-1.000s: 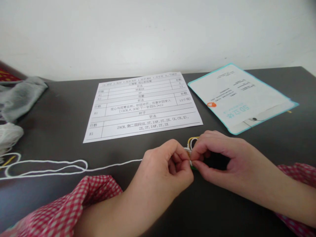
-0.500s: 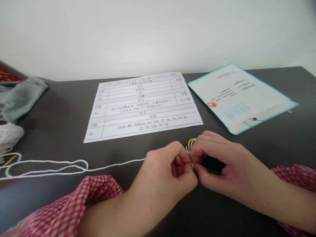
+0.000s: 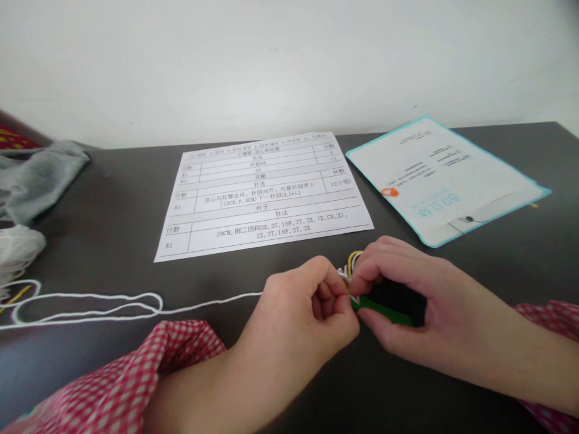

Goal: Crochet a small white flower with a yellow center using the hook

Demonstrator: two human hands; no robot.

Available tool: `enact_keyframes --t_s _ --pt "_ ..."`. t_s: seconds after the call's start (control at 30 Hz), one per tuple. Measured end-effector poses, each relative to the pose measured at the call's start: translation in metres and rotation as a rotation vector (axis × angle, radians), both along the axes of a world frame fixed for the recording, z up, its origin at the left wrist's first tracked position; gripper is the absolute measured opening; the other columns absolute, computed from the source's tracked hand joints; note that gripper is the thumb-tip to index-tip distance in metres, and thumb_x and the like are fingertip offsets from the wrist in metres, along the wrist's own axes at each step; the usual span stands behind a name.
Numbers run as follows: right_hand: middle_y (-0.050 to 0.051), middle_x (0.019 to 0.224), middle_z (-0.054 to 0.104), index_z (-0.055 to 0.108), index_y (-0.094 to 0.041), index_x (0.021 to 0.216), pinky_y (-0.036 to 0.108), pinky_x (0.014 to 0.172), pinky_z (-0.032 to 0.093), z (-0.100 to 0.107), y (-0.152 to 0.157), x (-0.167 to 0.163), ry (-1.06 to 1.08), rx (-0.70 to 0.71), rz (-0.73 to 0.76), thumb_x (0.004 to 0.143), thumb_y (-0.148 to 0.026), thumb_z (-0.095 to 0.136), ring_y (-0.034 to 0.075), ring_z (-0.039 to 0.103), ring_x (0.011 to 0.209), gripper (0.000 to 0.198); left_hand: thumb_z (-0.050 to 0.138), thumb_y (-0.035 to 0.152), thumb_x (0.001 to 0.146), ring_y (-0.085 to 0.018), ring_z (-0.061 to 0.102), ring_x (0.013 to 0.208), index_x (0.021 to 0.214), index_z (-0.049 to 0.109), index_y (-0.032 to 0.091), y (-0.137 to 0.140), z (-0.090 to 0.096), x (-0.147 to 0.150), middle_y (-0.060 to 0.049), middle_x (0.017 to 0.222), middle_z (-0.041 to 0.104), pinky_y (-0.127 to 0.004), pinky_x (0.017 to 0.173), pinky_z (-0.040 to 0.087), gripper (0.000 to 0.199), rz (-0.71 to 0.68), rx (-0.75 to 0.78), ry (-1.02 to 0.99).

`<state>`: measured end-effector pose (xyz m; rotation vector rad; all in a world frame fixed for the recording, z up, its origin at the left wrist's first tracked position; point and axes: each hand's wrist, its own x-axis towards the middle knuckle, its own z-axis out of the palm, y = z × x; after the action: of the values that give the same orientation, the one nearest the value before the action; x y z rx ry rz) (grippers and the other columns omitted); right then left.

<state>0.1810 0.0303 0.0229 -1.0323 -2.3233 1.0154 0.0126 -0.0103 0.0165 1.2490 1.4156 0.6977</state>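
My left hand [image 3: 312,301] is closed, thumb and fingers pinching a small white and yellow crochet piece [image 3: 344,274], most of which the fingers hide. My right hand [image 3: 416,289] touches it from the right, with its thumb and fingertips around a crochet hook with a green handle [image 3: 382,310]. The hook's tip is hidden between the hands. A loop of yellow and white yarn [image 3: 354,259] stands up behind the right fingertips. White yarn [image 3: 212,302] runs from behind my left hand leftward across the dark table.
A printed pattern sheet [image 3: 266,199] lies beyond my hands. Right of it is a white packet with a turquoise edge [image 3: 443,181]. At the left are a ball of white yarn [image 3: 20,250] and a grey cloth-like bundle [image 3: 45,178]. A pale wall [image 3: 289,66] stands behind the table.
My right hand has shifted slightly to the right, opening a small gap from the left. More of the green handle and of the white stitches now shows.
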Motion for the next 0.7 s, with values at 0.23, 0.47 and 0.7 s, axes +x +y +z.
enact_keyframes --t_s 0.23,0.47,0.7 --pt "0.001 0.069 0.061 0.058 -0.017 0.07 0.028 0.063 0.043 -0.0048 0.0015 -0.0008 -0.008 0.045 0.038 0.075 -0.006 0.051 0.015 0.055 0.069 0.014 0.053 0.011 0.067 -0.006 0.041 0.048 0.062 0.051 0.019 -0.0012 0.0011 0.0016 0.008 0.053 0.047 -0.017 0.043 0.032 0.01 -0.003 -0.015 0.004" --pt "-0.001 0.067 0.058 0.056 -0.019 0.069 0.029 0.062 0.041 -0.0043 0.0026 -0.0001 -0.045 -0.011 0.039 0.074 -0.006 0.051 0.015 0.053 0.065 0.015 0.053 0.009 0.067 -0.005 0.04 0.047 0.061 0.049 0.02 0.0009 0.0021 0.0011 0.009 0.053 0.046 -0.017 0.043 0.031 0.013 -0.01 -0.007 -0.018" --pt "-0.001 0.069 0.057 0.054 -0.021 0.071 0.03 0.063 0.041 -0.0071 0.0002 0.0008 -0.039 -0.053 -0.017 0.077 -0.008 0.053 0.016 0.053 0.067 0.014 0.054 0.01 0.069 -0.006 0.04 0.048 0.061 0.049 0.02 -0.0004 0.0026 0.0017 0.009 0.053 0.045 -0.017 0.043 0.031 0.013 -0.006 -0.005 -0.006"
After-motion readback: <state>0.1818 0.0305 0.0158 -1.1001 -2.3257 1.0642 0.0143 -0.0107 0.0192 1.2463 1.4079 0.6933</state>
